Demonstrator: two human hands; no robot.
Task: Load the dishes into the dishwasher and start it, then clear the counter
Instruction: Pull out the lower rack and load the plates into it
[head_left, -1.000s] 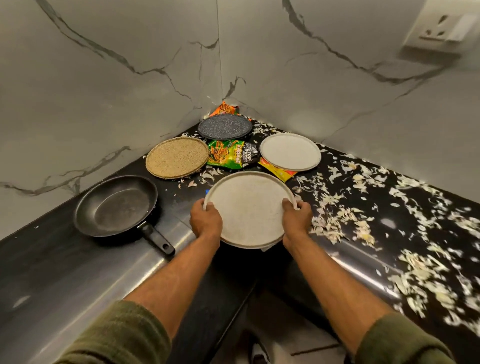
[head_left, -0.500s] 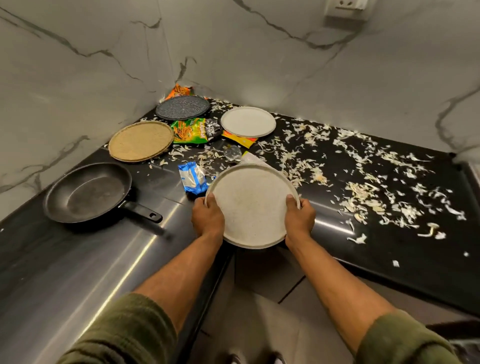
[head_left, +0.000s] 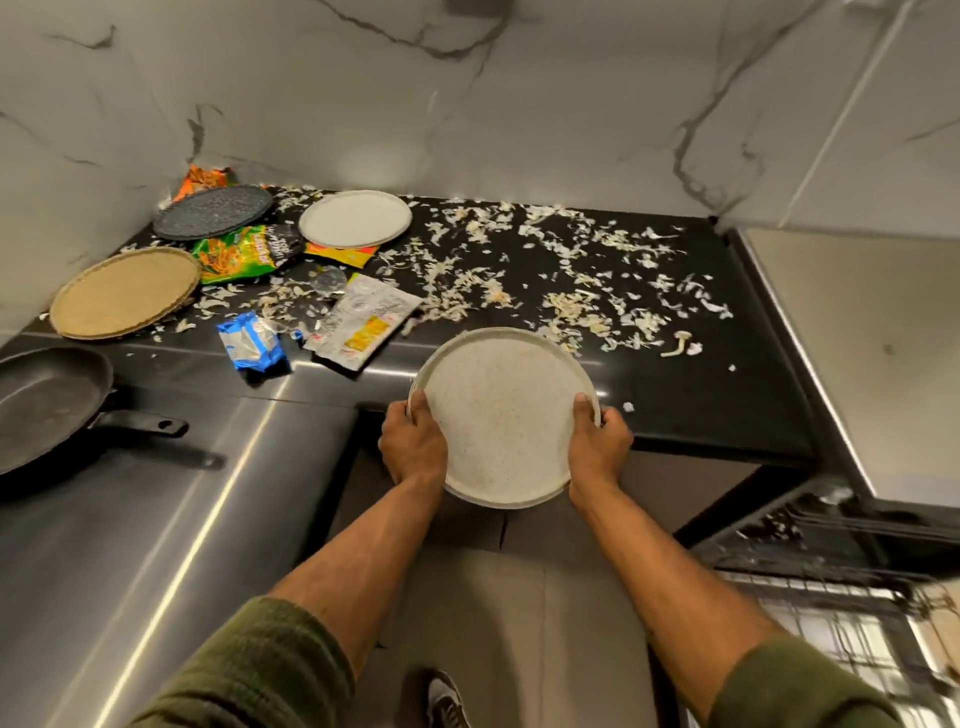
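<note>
Wrappers (head_left: 363, 322), plates (head_left: 355, 218) and a frying pan (head_left: 47, 405) crowd the counter's (head_left: 701, 410) left corner. Scraps (head_left: 571, 270) litter its back. A bare strip runs along the front edge toward the right corner.

Arms: both reached forward, forearms bare, green sleeves pushed up toward the elbows.
Left hand (head_left: 414, 441): gripped the left rim of the plate (head_left: 504, 415), thumb on the upper face, fingers curled under and out of sight.
Right hand (head_left: 597, 447): gripped the right rim the same way, thumb on top.
Hold: the two hands sat opposite each other, plate between them, held nearly level.
</note>
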